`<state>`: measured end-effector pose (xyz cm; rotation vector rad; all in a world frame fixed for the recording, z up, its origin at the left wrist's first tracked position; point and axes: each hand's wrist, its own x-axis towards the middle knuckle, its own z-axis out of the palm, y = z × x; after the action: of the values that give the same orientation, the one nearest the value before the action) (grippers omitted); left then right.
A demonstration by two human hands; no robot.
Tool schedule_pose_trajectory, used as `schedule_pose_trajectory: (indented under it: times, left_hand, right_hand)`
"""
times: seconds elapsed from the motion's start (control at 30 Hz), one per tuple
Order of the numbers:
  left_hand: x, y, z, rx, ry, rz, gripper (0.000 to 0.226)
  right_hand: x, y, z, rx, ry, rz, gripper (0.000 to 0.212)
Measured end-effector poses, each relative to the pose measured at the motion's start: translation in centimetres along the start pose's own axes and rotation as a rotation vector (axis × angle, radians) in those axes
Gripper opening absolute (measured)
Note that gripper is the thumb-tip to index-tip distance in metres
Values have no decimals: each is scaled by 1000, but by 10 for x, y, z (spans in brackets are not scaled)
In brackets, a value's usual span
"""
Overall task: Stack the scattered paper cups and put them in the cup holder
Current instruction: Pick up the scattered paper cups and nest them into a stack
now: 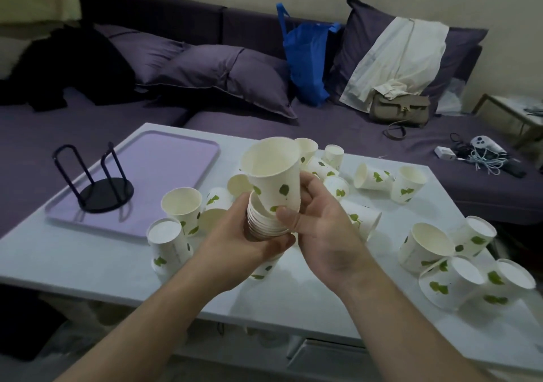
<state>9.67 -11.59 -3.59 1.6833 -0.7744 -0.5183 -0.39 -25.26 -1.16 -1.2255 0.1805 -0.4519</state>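
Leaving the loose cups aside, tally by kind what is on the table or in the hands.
Lilac rectangular plastic tray: 1
Black wire cup holder: 1
Stack of nested white paper cups, in left hand: 1
Single leaf-printed paper cup, in right hand: 1
Total: 4

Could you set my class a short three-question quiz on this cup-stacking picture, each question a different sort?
1. True or false: the cup holder already has cups in it.
2. Which hand grips the nested stack from below: A) left hand B) right hand?
3. Fill in: the cup holder stands on the purple ____.

Key:
1. False; it holds none.
2. A; the right hand steadies the top cup, which sits tilted and not fully seated.
3. Tray.
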Motion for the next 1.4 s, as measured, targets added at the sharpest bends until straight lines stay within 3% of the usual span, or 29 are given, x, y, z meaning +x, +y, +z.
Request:
schedule_pose_trajectory:
  times: [0.1,0.2,0.27,0.37,0.47,0.6,0.73,0.83,0.9,0.97,1.07,1.17,1.4]
  left_hand:
    - [-2,-2,-2,-11,8,-18,54]
    - [-4,-2,-4,-1,7,-2,54]
    - [-4,-1,-5,37,-2,21,58]
    - [-2,-2,-5,19,-10,19,64]
    - [-3,-2,-6,18,-16,38,63]
    - [-5,-2,-8,-16,-25,37,65]
    - [-3,-5,-8,13,-13,39,61]
    - [-2,-5,-6,-18,7,16,63]
    - [-4,-4,-6,-6,13,15,60]
    - [-6,-1,-8,24,23,10,61]
    - [-6,0,-12,2,42,-16,67]
    - [-7,1,-13,-16,47,-42,67]
    - [-9,2,-16,3,55,-40,65]
  right_hand:
    - [-6,0,0,-198,29,-39,79]
    - [-14,-13,3,-574,44,-213,105]
    - [-19,-21,8,-822,-17,-343,111]
    - [-21,-22,17,-978,-97,-469,102]
    - [-20,-15,16,-944,-43,-509,80]
    - [-19,-18,8,-958,52,-463,65]
    - [-22,-25,11,-1102,-102,-402,87]
    - [-21,-26,8,-1279,-262,-401,77]
    - [-21,-29,1,-1110,-186,-386,72]
    - [-17,-30,-10,-964,31,-407,56]
    - [-2,-15,-31,-1193,247,-277,32]
    - [7,8,-40,-1489,123,28,34]
    - [12,18,-25,-1757,120,51,39]
